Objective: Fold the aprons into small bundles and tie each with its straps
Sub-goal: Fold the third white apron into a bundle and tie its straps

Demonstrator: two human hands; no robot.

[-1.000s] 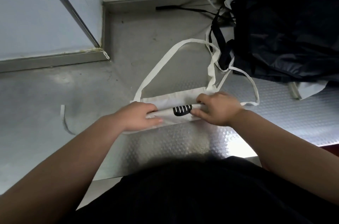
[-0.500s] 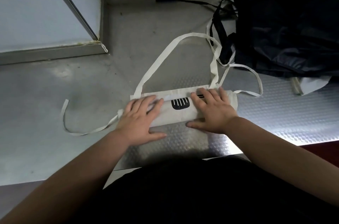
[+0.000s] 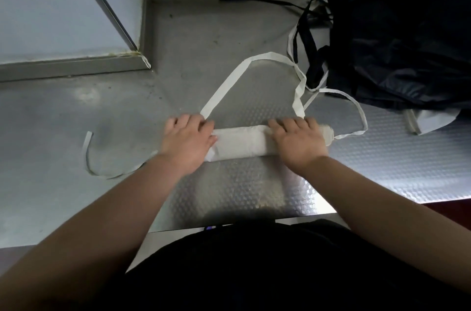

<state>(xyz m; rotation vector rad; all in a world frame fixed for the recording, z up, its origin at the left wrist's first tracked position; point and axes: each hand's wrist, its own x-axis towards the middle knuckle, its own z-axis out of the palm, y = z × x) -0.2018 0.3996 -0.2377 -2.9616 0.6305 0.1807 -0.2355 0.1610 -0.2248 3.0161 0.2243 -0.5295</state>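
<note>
A cream apron [image 3: 244,142] lies rolled into a tight horizontal roll on the steel counter [image 3: 242,191]. My left hand [image 3: 187,142] presses flat on the roll's left end with straight fingers. My right hand [image 3: 298,142] presses flat on its right part, leaving the right tip showing. The neck loop [image 3: 229,84] arcs away from the roll toward the back. One waist strap [image 3: 88,158] curls off to the left, another [image 3: 356,109] loops off to the right.
A heap of dark aprons [image 3: 397,45] with black straps [image 3: 305,38] fills the back right, over some white cloth [image 3: 433,119]. A raised steel ledge [image 3: 71,66] and wall bound the back left. The counter's front edge runs just before my body.
The apron went from a loose fold held by both hands to a tight roll pushed away from me. The black print is now rolled inside. My hands flattened and moved apart.
</note>
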